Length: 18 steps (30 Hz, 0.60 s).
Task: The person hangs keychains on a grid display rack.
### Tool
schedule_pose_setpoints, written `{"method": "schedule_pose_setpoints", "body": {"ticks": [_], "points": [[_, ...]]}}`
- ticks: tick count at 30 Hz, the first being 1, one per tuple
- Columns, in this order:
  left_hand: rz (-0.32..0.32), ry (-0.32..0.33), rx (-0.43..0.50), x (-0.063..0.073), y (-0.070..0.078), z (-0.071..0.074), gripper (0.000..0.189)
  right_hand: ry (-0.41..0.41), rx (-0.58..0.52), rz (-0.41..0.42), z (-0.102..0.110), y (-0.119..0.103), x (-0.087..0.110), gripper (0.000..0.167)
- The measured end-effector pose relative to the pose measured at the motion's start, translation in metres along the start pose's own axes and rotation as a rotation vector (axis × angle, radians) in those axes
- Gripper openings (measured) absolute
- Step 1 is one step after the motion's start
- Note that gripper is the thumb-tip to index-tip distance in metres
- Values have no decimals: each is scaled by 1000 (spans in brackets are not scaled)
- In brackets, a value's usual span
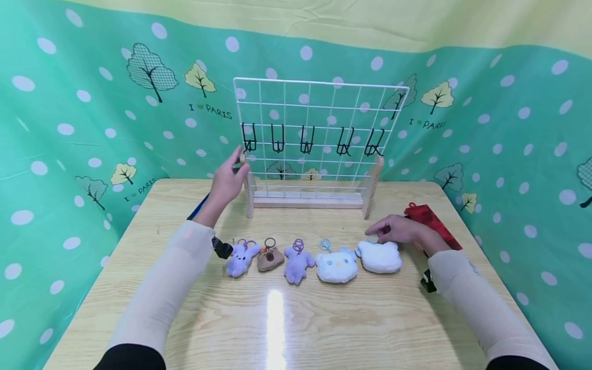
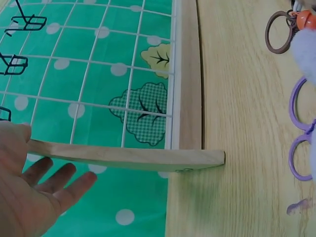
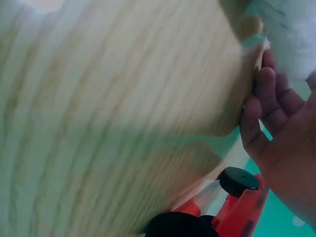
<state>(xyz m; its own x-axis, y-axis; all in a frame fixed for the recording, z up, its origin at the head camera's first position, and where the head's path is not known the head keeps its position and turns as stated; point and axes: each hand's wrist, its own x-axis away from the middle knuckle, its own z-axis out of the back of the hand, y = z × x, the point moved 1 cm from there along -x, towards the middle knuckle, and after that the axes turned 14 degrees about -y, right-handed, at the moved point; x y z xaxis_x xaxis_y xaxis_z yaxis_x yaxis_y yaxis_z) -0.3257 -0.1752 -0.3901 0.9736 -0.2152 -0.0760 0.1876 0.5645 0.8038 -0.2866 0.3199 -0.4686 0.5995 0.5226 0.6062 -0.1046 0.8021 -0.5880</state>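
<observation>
A white wire grid rack (image 1: 319,105) with wooden side posts stands at the back of the table. My left hand (image 1: 228,177) holds the top of its left wooden post (image 2: 133,157), with the other fingers loosely spread below the post. At the right end of a row of plush keychains, my right hand (image 1: 398,228) pinches the ring of a white plush keychain (image 1: 380,257). That plush also shows in the right wrist view (image 3: 291,34), where my thumb is mostly hidden. Beside it lies a white cat-face plush keychain (image 1: 336,266) with a blue ring.
Further left lie a purple plush keychain (image 1: 297,266), a brown one (image 1: 270,258) and a lilac one (image 1: 240,259). Several black hooks (image 1: 307,141) hang across the grid. A red object (image 1: 435,226) is by my right wrist. A green curtain (image 1: 69,154) surrounds the table.
</observation>
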Motion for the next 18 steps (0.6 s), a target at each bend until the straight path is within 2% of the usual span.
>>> {"method": "schedule_pose_setpoints", "body": {"ticks": [4,8,18], "points": [[16,0,35,-4,-2,0,57,27,-40,8,-3,2,-3,33],[14,-5,30,-4,-5,1,53,50,-67,12,-5,2,-4,31],[3,-21,42,-6,-7,3,52,74,-88,-49,-5,3,-7,29]]}}
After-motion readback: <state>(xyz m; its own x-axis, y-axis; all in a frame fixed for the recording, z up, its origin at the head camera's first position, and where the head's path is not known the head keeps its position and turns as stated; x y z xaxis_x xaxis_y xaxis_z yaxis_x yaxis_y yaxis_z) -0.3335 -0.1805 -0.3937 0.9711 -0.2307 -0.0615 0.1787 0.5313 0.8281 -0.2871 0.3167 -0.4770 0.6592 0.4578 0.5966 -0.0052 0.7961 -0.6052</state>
